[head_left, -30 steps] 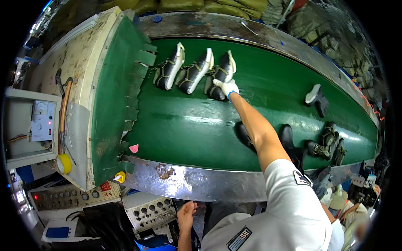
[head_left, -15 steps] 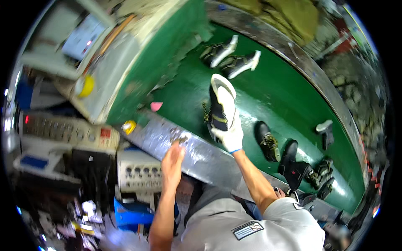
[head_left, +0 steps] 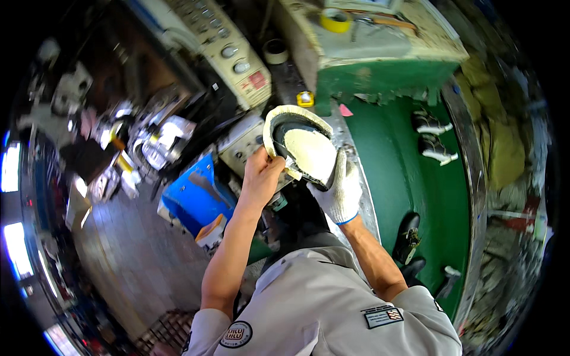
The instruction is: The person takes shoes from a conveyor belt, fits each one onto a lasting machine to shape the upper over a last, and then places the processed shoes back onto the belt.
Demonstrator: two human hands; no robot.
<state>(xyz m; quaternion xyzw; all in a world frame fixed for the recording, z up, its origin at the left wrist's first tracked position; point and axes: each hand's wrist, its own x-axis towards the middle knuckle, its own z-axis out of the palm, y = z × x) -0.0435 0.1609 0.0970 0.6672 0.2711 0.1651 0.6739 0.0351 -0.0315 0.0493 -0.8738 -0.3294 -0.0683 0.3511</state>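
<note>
A black shoe upper (head_left: 309, 153) with a pale insole board and cream lining edge is held up in front of me, its underside and open collar facing up. My bare left hand (head_left: 262, 173) pinches its near left edge, where a small whitish piece shows by the fingertips. From the right, my right hand (head_left: 343, 193) in a white knit glove grips the lower right side. Some gloved fingers are hidden beneath the upper.
Right of me lies a green work surface (head_left: 386, 160) with black shoes (head_left: 436, 145) and a dark boot (head_left: 408, 237). Ahead are a yellow tape roll (head_left: 335, 21) and a control panel (head_left: 228, 56). A blue bin (head_left: 199, 193) stands at left, near metal machinery (head_left: 157, 148).
My view has swung left. The upper has come off the green surface toward me and been turned. My left hand, free before, now pinches its edge; the right kept hold.
</note>
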